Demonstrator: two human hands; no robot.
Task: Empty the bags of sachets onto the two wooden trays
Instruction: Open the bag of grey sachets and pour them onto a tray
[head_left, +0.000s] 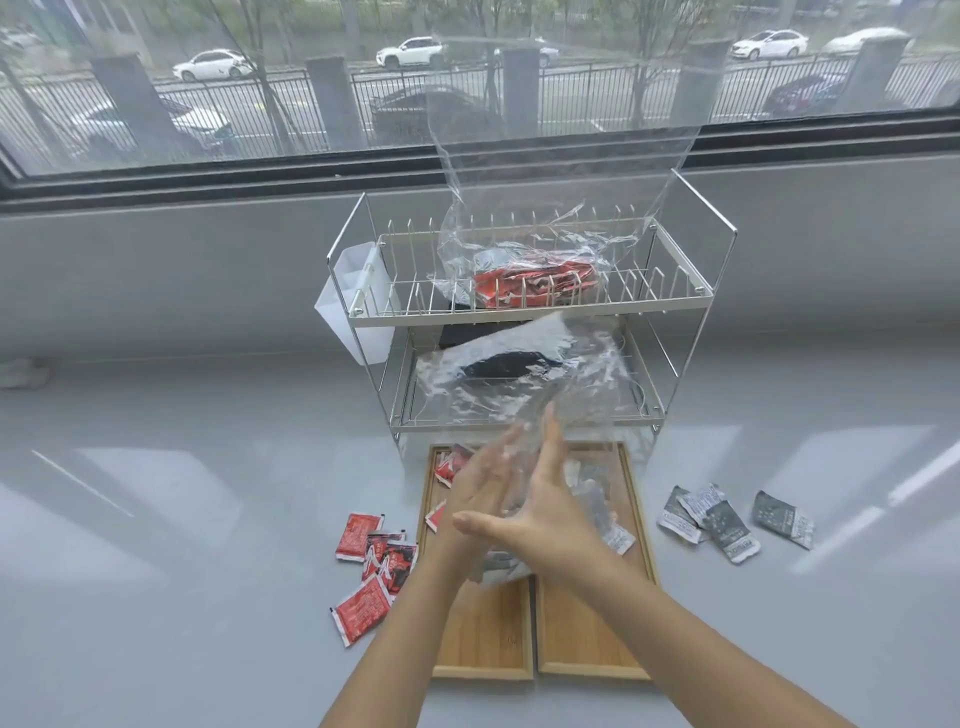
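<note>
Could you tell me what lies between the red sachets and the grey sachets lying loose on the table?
In the head view, the two wooden trays lie between the red sachets and grey sachets.

I see two trays side by side at six o'clock, the rack behind at twelve. Loose sachets lie at nine, others at three.

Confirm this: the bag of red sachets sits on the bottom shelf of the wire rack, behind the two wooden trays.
Not quite. The head view shows the bag of red sachets on the top shelf of the wire rack, not the bottom. It does stand behind the two wooden trays.
</note>
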